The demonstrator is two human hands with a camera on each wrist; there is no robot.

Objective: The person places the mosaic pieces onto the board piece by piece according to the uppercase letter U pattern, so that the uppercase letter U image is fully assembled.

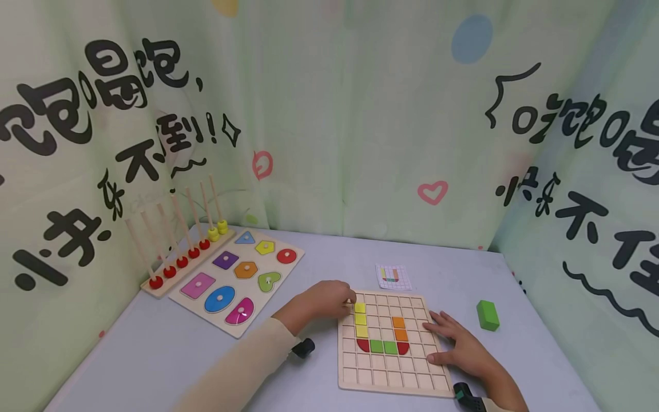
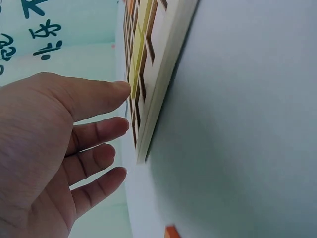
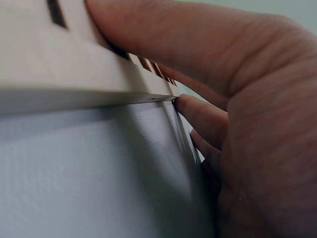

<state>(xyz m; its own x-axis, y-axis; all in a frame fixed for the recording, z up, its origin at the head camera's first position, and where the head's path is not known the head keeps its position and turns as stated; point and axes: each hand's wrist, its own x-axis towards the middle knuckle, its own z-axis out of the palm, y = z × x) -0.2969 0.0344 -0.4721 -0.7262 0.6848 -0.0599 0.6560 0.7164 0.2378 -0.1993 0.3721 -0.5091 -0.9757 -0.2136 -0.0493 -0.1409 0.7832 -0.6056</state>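
A wooden grid board (image 1: 365,377) lies on the table with coloured tiles in its cells. Yellow tiles (image 1: 361,320) form a column at its left, and orange tiles (image 1: 400,329) stand in a shorter column to the right. Green tiles (image 1: 383,347) and red rounded corner tiles (image 1: 363,345) line the bottom. My left hand (image 1: 329,298) is at the board's upper left; in the left wrist view its thumb (image 2: 101,96) reaches the end yellow tile, other fingers loosely bent. Along the right edge rests my right hand (image 1: 458,346), fingers spread, thumb (image 3: 163,34) on top.
Behind the board lies a pattern card (image 1: 393,277) showing a similar coloured shape. A green block (image 1: 487,315) sits to the right. At the left are a shape puzzle board (image 1: 234,286) and a peg rack (image 1: 170,277) with red and yellow beads. Printed curtains surround the table.
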